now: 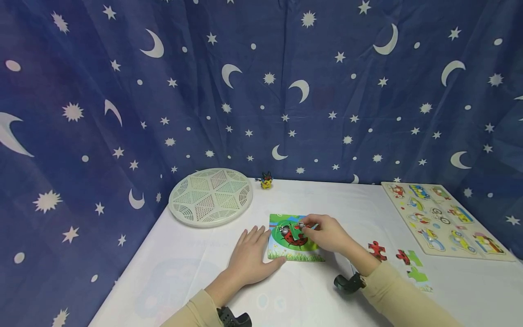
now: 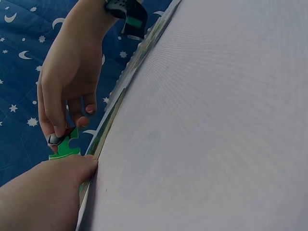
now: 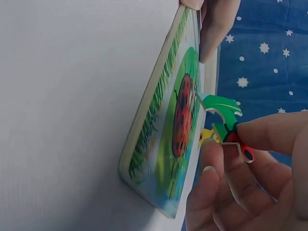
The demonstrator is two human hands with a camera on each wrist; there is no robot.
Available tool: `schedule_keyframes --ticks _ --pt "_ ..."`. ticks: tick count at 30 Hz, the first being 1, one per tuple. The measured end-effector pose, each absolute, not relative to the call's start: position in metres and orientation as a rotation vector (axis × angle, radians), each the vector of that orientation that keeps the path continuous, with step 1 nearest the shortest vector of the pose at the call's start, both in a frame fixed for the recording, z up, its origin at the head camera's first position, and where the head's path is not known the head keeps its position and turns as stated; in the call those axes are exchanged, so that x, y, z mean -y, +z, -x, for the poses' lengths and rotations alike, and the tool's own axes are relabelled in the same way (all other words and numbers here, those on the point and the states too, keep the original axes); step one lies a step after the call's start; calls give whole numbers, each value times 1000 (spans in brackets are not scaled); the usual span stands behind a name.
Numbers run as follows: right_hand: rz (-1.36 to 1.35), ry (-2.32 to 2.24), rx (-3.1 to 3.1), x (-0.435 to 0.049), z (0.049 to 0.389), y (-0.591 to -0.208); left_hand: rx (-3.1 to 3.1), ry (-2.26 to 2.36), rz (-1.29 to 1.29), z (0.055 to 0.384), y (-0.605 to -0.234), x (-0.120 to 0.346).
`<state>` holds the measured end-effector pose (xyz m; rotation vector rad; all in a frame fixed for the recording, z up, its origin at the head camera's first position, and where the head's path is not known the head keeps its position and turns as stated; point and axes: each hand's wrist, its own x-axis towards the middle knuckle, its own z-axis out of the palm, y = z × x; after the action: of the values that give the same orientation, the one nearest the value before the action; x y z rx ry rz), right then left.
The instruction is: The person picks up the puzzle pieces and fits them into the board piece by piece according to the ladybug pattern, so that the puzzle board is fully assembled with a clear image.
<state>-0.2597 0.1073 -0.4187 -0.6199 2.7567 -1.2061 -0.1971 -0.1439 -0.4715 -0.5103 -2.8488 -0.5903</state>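
Note:
A ladybug jigsaw puzzle board (image 1: 282,256) lies on the white table in the head view. My right hand (image 1: 328,234) is over the board's right side, pinching a green, red and black puzzle piece (image 3: 222,108) between thumb and fingertips. In the right wrist view, that piece is tilted and raised above the board's picture. My left hand (image 1: 250,258) rests at the board's left edge with fingers extended, its thumb along the lower left corner. Loose red puzzle pieces (image 1: 377,250) and green puzzle pieces (image 1: 416,274) lie to the right, partly behind the right forearm.
A round, pale perforated board (image 1: 210,197) lies at the back left. Near it stands a small yellow toy figure (image 1: 266,180). At the right is a wooden picture board (image 1: 441,222) with vehicles. A blue star-and-moon curtain (image 1: 261,91) hangs behind the table.

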Motion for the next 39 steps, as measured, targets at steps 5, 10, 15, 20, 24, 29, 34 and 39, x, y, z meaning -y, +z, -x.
schedule_keyframes --ticks 5,10,15,20,24,29,34,39 --pt "577 -1227 -2748 -100 261 -422 2848 -590 506 197 -471 144" --pt "529 -1228 -2738 -91 259 -426 2849 -582 505 196 -471 144" --pt "480 -1250 -2717 -80 257 -426 2852 -578 503 196 -470 144" --pt "465 -1223 -2740 -71 256 -426 2842 -576 510 197 -470 144" --pt "507 -1180 -2796 -67 256 -428 2840 -578 512 196 -470 143" --pt "562 -1120 -2858 -62 258 -429 2829 -584 522 196 -468 143" --pt "530 -1042 -2889 -56 259 -431 2822 -585 529 195 -469 144" --pt "507 -953 -2951 -53 260 -432 2828 -583 518 195 -471 144"
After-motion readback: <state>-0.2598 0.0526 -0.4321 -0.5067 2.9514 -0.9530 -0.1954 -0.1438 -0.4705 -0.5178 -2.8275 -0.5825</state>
